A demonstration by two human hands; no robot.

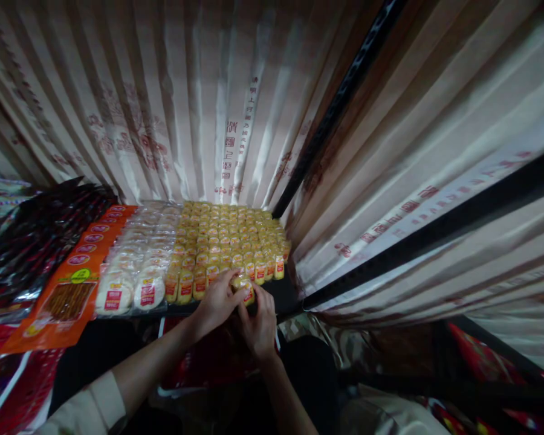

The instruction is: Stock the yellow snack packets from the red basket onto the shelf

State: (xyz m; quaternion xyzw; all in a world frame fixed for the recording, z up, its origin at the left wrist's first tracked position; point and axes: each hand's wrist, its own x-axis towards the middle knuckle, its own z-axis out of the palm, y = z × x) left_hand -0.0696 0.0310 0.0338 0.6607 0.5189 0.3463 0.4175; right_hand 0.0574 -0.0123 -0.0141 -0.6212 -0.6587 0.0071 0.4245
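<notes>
My left hand [218, 301] and my right hand [259, 321] meet at the front edge of a shelf. Between their fingers is a small yellow-wrapped snack pack [243, 289] with a red label, gripped from both sides. Right behind it stand tight rows of matching yellow snack packs [222, 235], lined up back to the curtain. The front ones face me with their red labels showing. To the left of these, clear bags of round white crackers [148, 290] stand in two rows.
Orange snack bags [70, 296] and dark glossy packets [36, 241] lie farther left. A pleated, printed curtain [199, 109] hangs behind. A black slotted post [335, 115] and a dark slanted bar [435, 235] border the right side. Below my hands is a red box [199, 368].
</notes>
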